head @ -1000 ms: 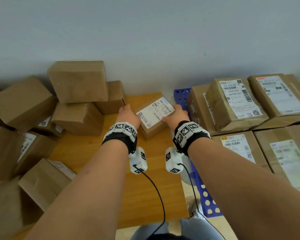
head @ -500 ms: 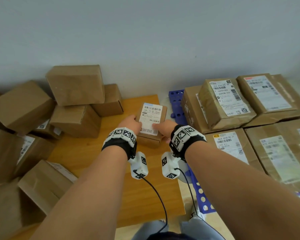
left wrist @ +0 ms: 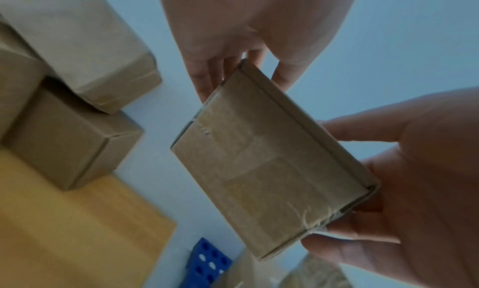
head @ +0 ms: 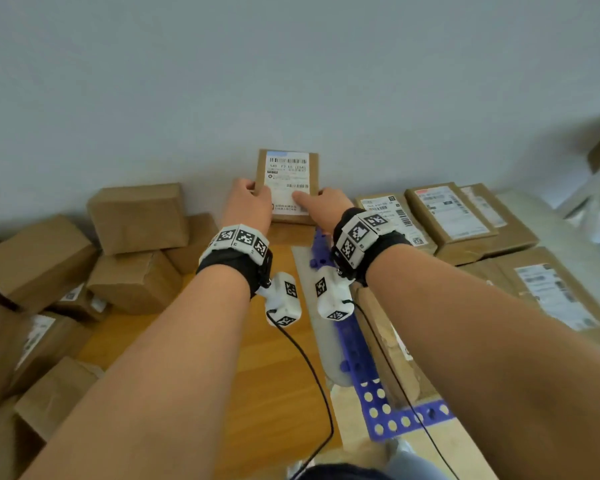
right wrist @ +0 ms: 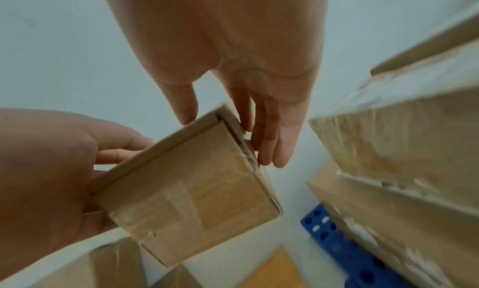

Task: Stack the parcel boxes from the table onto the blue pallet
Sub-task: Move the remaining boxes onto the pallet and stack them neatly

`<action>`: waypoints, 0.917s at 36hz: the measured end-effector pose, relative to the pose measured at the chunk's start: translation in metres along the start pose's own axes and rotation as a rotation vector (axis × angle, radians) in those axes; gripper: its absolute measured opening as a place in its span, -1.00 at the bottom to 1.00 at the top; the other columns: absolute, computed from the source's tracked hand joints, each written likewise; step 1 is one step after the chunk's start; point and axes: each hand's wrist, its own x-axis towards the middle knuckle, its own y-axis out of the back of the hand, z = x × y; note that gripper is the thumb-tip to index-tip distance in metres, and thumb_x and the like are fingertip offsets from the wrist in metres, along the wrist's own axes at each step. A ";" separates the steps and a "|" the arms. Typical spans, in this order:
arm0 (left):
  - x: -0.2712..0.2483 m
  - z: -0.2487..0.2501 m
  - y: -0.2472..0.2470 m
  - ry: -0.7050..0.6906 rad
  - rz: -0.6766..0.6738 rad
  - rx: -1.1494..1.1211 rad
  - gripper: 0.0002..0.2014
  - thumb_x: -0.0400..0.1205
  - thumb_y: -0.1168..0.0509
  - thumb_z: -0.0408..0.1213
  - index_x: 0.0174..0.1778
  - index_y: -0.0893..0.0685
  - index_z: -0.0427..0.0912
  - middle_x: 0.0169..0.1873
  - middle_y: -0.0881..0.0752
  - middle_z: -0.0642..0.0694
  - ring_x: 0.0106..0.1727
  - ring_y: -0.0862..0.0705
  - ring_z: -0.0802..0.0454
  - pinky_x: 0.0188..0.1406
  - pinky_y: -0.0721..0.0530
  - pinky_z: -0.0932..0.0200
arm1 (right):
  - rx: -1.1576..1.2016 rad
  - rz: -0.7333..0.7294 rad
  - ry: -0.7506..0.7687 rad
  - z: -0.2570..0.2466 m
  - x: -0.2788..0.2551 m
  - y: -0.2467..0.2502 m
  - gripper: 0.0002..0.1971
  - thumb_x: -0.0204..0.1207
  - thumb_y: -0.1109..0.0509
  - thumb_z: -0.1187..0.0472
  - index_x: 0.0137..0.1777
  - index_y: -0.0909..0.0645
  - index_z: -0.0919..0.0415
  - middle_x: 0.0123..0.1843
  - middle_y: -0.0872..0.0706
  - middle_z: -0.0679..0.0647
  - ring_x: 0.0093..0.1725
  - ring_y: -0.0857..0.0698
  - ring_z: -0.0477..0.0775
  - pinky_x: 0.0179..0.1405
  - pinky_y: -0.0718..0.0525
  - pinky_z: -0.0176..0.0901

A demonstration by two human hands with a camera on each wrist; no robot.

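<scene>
A small flat brown parcel box (head: 288,178) with a white shipping label is held up in the air in front of the wall, above the table's far right corner. My left hand (head: 250,202) grips its left edge and my right hand (head: 321,206) grips its right edge, with that thumb on the label. From the left wrist view the box's taped underside (left wrist: 272,165) shows, with fingers of both hands under it. The blue pallet (head: 395,414) lies below to the right, mostly covered by labelled parcels (head: 454,216).
The wooden table (head: 278,382) lies under my forearms. Several plain brown boxes (head: 139,216) are piled on its left side and against the wall. More labelled parcels (head: 551,296) cover the pallet at the right. Wrist camera cables hang over the table.
Both hands lifted the small labelled box off the table, turned its label square to me and raised it in front of the wall. My view shifted right toward the pallet.
</scene>
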 end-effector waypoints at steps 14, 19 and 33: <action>-0.039 0.150 -0.095 -0.165 0.082 -0.109 -0.69 0.67 -0.17 -0.02 0.23 -0.54 -0.11 0.13 -0.67 -0.09 -0.04 -0.66 -0.03 -0.07 -0.67 0.07 | 0.167 0.337 0.068 0.049 0.012 0.155 -0.36 0.52 -0.23 -0.30 0.40 -0.49 0.19 0.28 -0.62 0.15 0.16 -0.67 0.20 0.22 -0.66 0.15; -0.064 0.197 -0.148 -0.195 0.072 -0.114 -0.70 0.71 -0.12 -0.07 0.25 -0.56 -0.15 0.18 -0.67 -0.12 0.07 -0.67 -0.07 -0.01 -0.66 0.08 | 0.189 0.403 0.071 0.088 0.017 0.217 -0.33 0.45 -0.25 -0.32 0.38 -0.51 0.17 0.25 -0.63 0.13 0.13 -0.69 0.18 0.17 -0.70 0.16; -0.128 0.257 -0.268 -0.220 -0.065 -0.037 -0.69 0.74 -0.12 -0.10 0.32 -0.58 -0.13 0.21 -0.70 -0.08 0.17 -0.66 -0.05 0.15 -0.59 0.12 | 0.167 0.468 0.005 0.203 0.026 0.334 -0.35 0.50 -0.30 -0.25 0.48 -0.42 0.13 0.29 -0.60 0.12 0.18 -0.67 0.18 0.17 -0.71 0.15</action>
